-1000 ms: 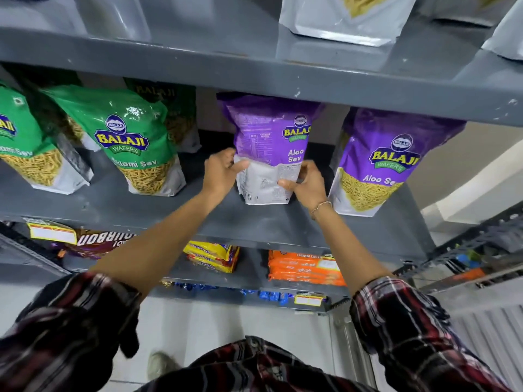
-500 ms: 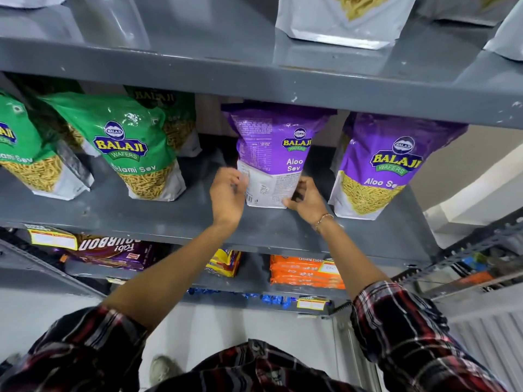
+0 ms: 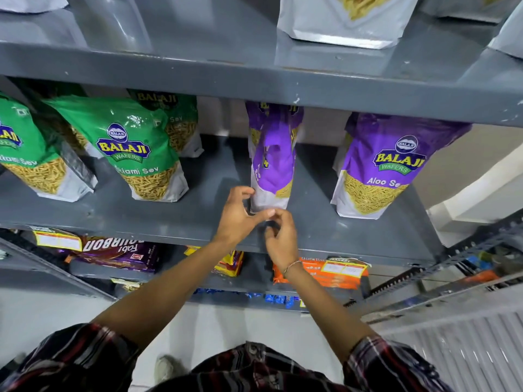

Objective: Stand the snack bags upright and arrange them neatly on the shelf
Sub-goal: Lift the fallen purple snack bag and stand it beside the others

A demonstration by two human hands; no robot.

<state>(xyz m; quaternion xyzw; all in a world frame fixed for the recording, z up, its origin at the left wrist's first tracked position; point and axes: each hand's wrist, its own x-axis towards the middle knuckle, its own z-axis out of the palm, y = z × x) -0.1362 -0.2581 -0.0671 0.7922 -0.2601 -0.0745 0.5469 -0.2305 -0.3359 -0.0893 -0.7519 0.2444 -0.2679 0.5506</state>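
A purple Aloo Sev bag [image 3: 273, 162] stands on the grey middle shelf [image 3: 169, 219], turned edge-on to me and blurred. My left hand [image 3: 240, 216] pinches its white base, index finger on the left side and thumb under the front. My right hand [image 3: 280, 239] is curled just below the base, fingertips by the left thumb; whether it grips is unclear. A second purple bag [image 3: 396, 165] stands upright to the right. Green sev bags [image 3: 133, 148] [image 3: 25, 159] stand at the left, another green bag [image 3: 181, 123] behind them.
The upper shelf's front edge [image 3: 254, 80] hangs over the bags' tops, with white-based bags [image 3: 339, 21] on it. Below lie Bourbon biscuit packs [image 3: 113, 253], yellow packs [image 3: 230, 263] and orange cookie packs [image 3: 334, 274]. A metal rack [image 3: 452, 267] stands at the right.
The middle purple bag has turned from back-facing to edge-on. Both hands have slid down from its sides to its base and come close together.
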